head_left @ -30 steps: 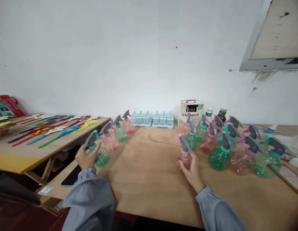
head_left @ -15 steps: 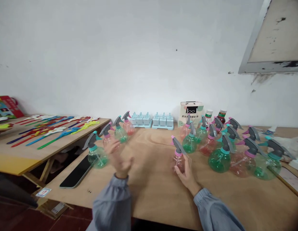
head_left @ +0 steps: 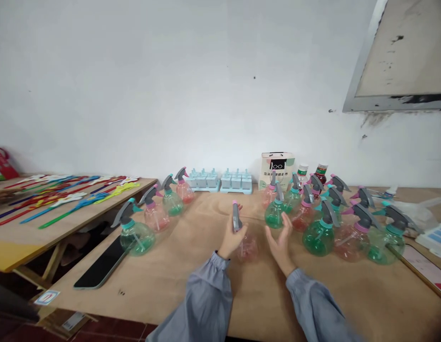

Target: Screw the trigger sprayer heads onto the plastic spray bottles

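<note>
My left hand [head_left: 233, 236] is wrapped round the grey trigger head of a pink spray bottle [head_left: 248, 249], whose clear round body shows beyond my fingers, in the middle of the table. To its right, my right hand [head_left: 281, 241] is open with fingers spread, apart from that bottle and holding nothing. Right behind that hand stands a green spray bottle [head_left: 273, 214]. Several more pink and green ones are grouped on the right, among them a large green spray bottle [head_left: 318, 237]. On the left runs a row of several others, with a pale green spray bottle [head_left: 136, 237] nearest me.
A black phone [head_left: 101, 263] lies at the table's left edge, another phone [head_left: 425, 266] at the right. Pale blue ice-pop moulds [head_left: 236, 183] and a printed paper bag [head_left: 266, 178] stand by the wall. Colourful hand-shaped sticks [head_left: 63, 204] cover the left table.
My left hand has come right from the left row and taken hold of the pink spray bottle. My right hand has let go of it and opened. The view has shifted right.
</note>
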Demonstrator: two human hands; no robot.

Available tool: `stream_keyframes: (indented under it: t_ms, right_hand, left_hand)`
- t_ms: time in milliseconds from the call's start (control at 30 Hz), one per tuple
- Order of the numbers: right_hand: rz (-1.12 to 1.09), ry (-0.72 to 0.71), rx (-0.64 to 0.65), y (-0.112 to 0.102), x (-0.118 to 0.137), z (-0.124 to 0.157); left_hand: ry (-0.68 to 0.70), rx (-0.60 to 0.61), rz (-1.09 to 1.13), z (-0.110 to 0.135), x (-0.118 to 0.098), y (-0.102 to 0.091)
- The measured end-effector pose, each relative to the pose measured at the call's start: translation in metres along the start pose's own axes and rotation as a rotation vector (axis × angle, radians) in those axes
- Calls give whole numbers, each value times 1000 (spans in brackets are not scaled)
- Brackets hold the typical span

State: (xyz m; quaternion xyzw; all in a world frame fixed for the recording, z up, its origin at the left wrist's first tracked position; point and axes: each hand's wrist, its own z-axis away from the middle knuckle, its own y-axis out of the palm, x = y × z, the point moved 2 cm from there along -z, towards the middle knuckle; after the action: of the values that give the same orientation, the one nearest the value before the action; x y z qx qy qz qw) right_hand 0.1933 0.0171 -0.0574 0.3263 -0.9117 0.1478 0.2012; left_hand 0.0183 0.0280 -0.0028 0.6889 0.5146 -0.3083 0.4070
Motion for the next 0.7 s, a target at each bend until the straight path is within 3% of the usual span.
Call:
stream_keyframes:
  t_ms: [133, 300, 467, 700]
  right_hand:
    - [91, 33, -61, 22, -31, -22]
    - [210, 87, -81, 34, -55, -24]
    - [180, 101, -9, 27, -62, -21]
    - [93, 109, 68, 1, -48, -4]
  left_hand:
    - [-18, -15, 60, -5, -4, -16]
    - [-133, 46, 124, -6, -8, -20]
    - [-261, 163, 216, 1, -14, -13]
    - [-468, 46, 201, 4, -21, -13]
